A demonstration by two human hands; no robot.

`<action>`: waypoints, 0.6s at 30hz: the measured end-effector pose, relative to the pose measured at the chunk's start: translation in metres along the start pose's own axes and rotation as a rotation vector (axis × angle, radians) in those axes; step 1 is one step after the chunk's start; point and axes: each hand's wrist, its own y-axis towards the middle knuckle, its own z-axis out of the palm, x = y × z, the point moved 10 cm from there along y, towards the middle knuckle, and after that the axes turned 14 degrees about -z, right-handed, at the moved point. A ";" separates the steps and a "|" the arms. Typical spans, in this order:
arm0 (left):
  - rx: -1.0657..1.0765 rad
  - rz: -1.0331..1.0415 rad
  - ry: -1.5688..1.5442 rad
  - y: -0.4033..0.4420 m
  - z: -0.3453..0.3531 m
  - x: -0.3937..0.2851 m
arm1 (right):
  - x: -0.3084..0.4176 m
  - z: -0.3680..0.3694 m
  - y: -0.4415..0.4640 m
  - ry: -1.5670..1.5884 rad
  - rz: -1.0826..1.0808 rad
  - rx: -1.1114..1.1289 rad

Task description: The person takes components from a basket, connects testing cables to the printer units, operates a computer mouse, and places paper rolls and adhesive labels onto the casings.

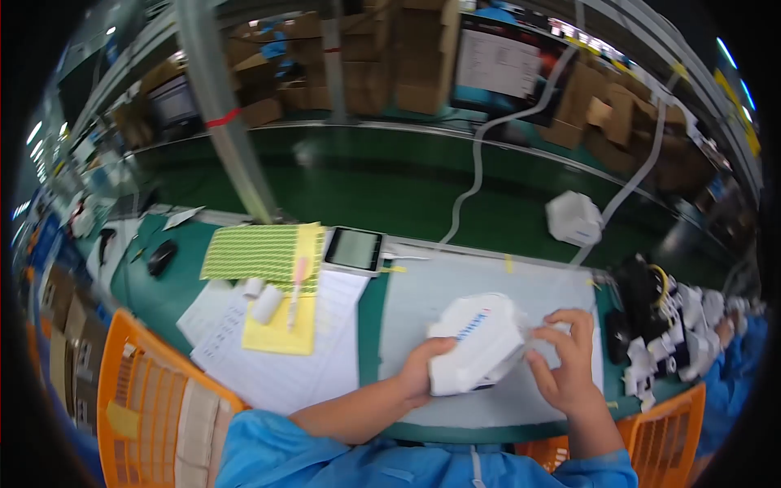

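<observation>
A white faceted device with blue lettering on its top is tilted over the grey mat. My left hand grips its left side, with the thumb on the upper face. Just off the right side of the device is my right hand, its fingers spread and curved. Some of those fingertips come close to the device's edge, and nothing shows between them. The underside of the device and most of my left fingers are hidden.
Papers, a yellow pad and a small screen device lie left. Behind, another white unit sits on the green conveyor. Orange baskets flank the bench. A co-worker's blue sleeve shows right.
</observation>
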 end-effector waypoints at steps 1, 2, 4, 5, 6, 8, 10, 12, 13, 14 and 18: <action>-0.021 0.037 -0.039 -0.001 -0.006 -0.002 | -0.013 -0.018 -0.007 -0.078 0.031 -0.082; -0.092 0.071 -0.030 -0.003 -0.012 -0.005 | -0.036 -0.029 -0.020 -0.134 0.097 -0.078; -0.189 0.108 0.010 -0.006 -0.012 -0.011 | -0.068 -0.029 -0.035 -0.443 0.162 0.224; -0.113 0.041 0.013 -0.004 -0.015 -0.006 | -0.079 -0.026 -0.050 -0.476 0.180 0.298; -0.175 0.047 0.049 -0.006 -0.010 -0.008 | -0.090 -0.020 -0.065 -0.506 0.194 0.365; -0.140 0.055 -0.002 -0.003 -0.010 -0.008 | -0.108 -0.013 -0.084 -0.556 0.224 0.467; -0.139 0.053 0.015 -0.004 -0.013 -0.009 | -0.120 -0.007 -0.097 -0.593 0.254 0.544; -0.163 0.049 0.015 -0.004 -0.012 -0.008 | -0.131 -0.006 -0.106 -0.567 0.251 0.557; -0.186 0.044 0.007 -0.004 -0.012 -0.007 | -0.133 -0.005 -0.107 -0.567 0.236 0.574; -0.210 0.045 -0.002 -0.005 -0.012 -0.008 | -0.134 -0.004 -0.106 -0.564 0.217 0.590; -0.370 0.042 0.008 -0.005 -0.020 -0.007 | -0.109 -0.018 -0.074 -0.346 0.235 0.381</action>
